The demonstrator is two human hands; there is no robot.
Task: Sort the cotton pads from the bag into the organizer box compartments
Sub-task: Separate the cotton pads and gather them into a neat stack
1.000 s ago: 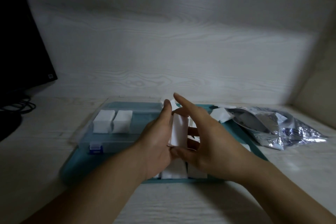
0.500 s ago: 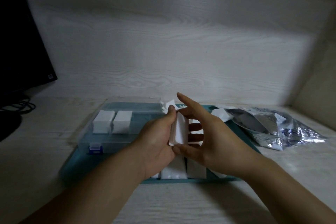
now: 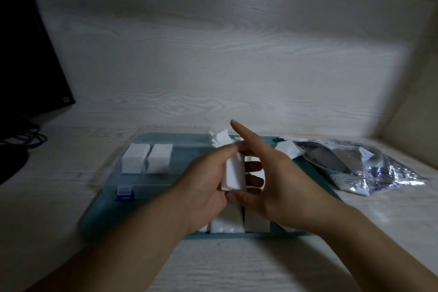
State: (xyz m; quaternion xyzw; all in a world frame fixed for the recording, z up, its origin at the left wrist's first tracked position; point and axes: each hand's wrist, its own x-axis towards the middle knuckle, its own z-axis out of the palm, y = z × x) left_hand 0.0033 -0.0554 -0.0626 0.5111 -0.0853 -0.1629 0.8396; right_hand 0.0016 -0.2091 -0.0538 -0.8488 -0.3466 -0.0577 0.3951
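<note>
Both hands hold one upright stack of white cotton pads (image 3: 233, 174) above the teal tray (image 3: 132, 218). My left hand (image 3: 206, 185) grips the stack from the left, thumb at its top. My right hand (image 3: 272, 180) cups it from the right, thumb under its lower end and index finger pointing up. The clear organizer box (image 3: 151, 180) sits on the tray's left half with two pad stacks (image 3: 148, 157) in its back-left compartments. More pads (image 3: 239, 220) lie on the tray under my hands. The silver bag (image 3: 360, 166) lies open at the right.
A dark monitor (image 3: 26, 54) and black cables (image 3: 26, 140) stand at the far left. A pale wood wall closes the back, and a side wall the right. A loose crumpled pad (image 3: 221, 138) lies behind my hands; another pad (image 3: 288, 152) sits at the bag's mouth.
Both hands have lifted the pad stack slightly up and away from me. My left thumb has slid to the stack's top; my right fingers have spread behind it.
</note>
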